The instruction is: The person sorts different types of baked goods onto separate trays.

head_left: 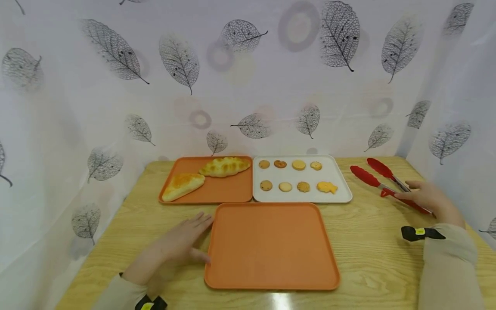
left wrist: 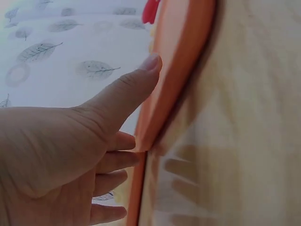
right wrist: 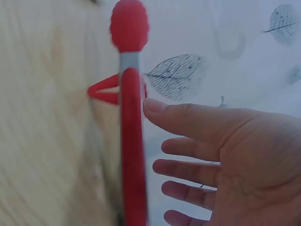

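Note:
My left hand [head_left: 180,241] is at the left edge of the front orange tray [head_left: 271,245], thumb and fingers extended. In the left wrist view, its thumb [left wrist: 136,77] overlaps the tray's side. On the right lies a pair of red-ended tongs [head_left: 403,199], their two arms spread apart. Beside their handles is my right hand [head_left: 430,198], thumb toward the near arm and fingers by the far one. The right wrist view has the right thumb [right wrist: 171,115] right at the red handle [right wrist: 134,155], while the other fingers are spread and loosely straight.
Behind the front tray, another orange tray [head_left: 226,196] carries a triangular pastry [head_left: 183,186] and a long bread [head_left: 224,167]. A white tray [head_left: 302,197] next to it holds several biscuits. A leaf-patterned curtain [head_left: 248,94] surrounds the wooden table [head_left: 372,258] at the back and sides.

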A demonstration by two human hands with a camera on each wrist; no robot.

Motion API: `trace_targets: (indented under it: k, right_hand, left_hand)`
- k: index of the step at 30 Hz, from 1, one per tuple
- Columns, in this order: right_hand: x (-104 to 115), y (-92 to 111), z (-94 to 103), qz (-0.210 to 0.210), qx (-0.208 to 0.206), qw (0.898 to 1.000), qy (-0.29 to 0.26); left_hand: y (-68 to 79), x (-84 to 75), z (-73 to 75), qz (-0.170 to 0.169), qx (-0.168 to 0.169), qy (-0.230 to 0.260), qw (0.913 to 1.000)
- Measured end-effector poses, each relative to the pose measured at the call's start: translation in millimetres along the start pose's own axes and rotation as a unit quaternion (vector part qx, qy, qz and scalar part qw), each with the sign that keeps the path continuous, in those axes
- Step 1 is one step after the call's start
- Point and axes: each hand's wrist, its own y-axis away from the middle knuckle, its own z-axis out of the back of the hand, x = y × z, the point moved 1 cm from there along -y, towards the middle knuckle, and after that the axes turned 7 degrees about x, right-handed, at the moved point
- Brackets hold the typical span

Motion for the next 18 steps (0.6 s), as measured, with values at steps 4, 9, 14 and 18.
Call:
trace_targets:
  k: [4, 9, 14, 18]
  right_hand:
    - [16, 4, 9.2, 0.015, -0.014, 1.000, 0.011]
    - [49, 13, 20.2, 0.038, -0.057, 0.997, 0.042]
    - [85, 24, 22.4, 0.080, -0.117, 0.988, 0.054]
    - [113, 32, 19.8, 0.106, -0.163, 0.979, 0.056]
  left_hand:
    - [-4.4, -0.2, 12.2, -0.001, -0.018, -0.032, 0.9993]
    - [-11.3, -3.6, 28.1, 0.013, -0.034, -0.037, 0.9986]
    - [-21.9, -6.1, 44.1, 0.011, -0.077, -0.038, 0.9963]
    - [-34.3, -5.3, 59.6, 0.014, -0.127, -0.034, 0.9913]
